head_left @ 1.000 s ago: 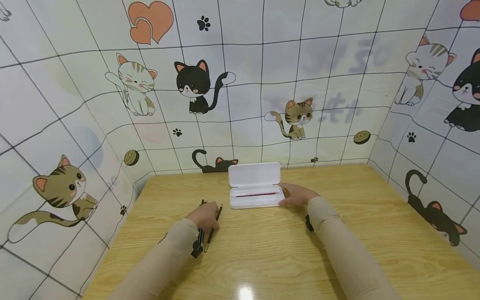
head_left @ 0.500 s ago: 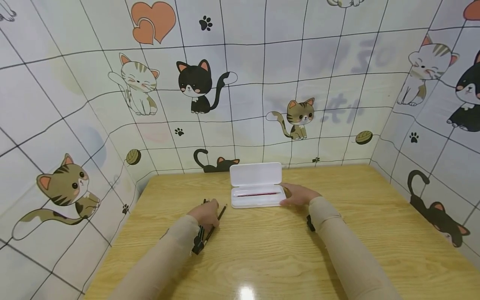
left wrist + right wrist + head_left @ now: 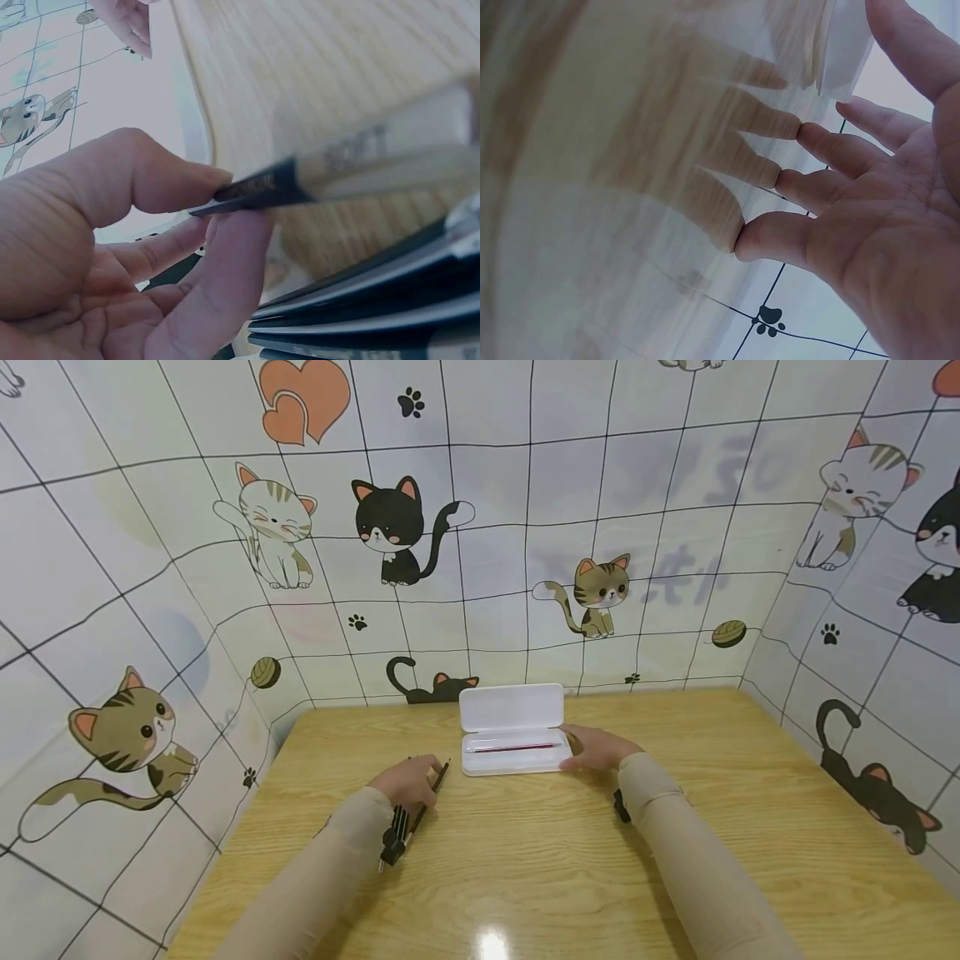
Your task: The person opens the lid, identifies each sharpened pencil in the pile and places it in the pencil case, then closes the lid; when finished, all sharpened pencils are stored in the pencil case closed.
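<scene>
My left hand (image 3: 405, 782) pinches a black pencil (image 3: 259, 184) between thumb and finger near one end. The pencil's pale band reads SOFT in the left wrist view. Beside and under that hand lie several more dark pencils (image 3: 352, 319) in a bundle, partly hidden by it in the head view. A white pencil case (image 3: 512, 708) stands with its lid up at the back, holding one slim red pencil-like stick (image 3: 517, 748). My right hand (image 3: 597, 748) rests at the case's right end. Its fingers are spread, fingertips on the table, the thumb by the case's front corner.
The wooden table (image 3: 540, 860) runs back to a wall sheet (image 3: 495, 568) printed with cats and grid lines. More of this sheet closes off both sides. Behind the case, its raised lid stands close to the back wall.
My left hand has lifted the pencil slightly, tilting its far end up and away from the bundle. The right hand stays at the case, which has not moved.
</scene>
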`<state>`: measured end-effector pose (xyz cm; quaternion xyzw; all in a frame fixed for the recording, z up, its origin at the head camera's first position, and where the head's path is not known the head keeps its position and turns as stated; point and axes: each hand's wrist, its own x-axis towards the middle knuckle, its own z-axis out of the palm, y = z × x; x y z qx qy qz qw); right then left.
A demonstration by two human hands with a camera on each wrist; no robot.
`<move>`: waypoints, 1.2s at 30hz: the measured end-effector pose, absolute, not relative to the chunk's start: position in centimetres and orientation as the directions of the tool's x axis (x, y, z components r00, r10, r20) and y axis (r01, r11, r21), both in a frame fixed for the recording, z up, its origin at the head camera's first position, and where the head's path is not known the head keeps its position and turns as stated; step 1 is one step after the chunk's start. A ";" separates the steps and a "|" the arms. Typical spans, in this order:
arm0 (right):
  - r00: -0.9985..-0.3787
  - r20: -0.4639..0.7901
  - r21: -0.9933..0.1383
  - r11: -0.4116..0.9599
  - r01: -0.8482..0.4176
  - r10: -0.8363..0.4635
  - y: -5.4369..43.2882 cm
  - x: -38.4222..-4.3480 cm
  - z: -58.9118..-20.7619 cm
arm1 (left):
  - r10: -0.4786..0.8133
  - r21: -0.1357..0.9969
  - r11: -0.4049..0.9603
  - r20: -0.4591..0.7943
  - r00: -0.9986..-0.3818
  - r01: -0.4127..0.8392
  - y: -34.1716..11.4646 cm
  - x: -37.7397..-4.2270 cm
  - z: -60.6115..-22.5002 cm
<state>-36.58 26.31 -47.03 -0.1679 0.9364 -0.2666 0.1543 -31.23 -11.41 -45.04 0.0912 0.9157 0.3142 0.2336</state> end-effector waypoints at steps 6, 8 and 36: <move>-0.896 -0.197 -0.548 0.803 -0.237 -0.399 26.4 -36.7 -47.1 | 0.333 0.641 0.766 -0.328 -0.884 0.051 -11.5 -31.4 -44.4; -0.896 -0.196 -0.552 0.800 -0.235 -0.398 26.4 -36.7 -47.1 | 0.337 0.653 0.756 -0.318 -0.886 0.053 -11.5 -31.5 -44.0; -0.901 -0.220 -0.552 0.809 -0.201 -0.374 26.3 -36.5 -47.3 | 0.339 0.735 0.666 -0.143 -0.930 0.129 -11.2 -33.2 -41.8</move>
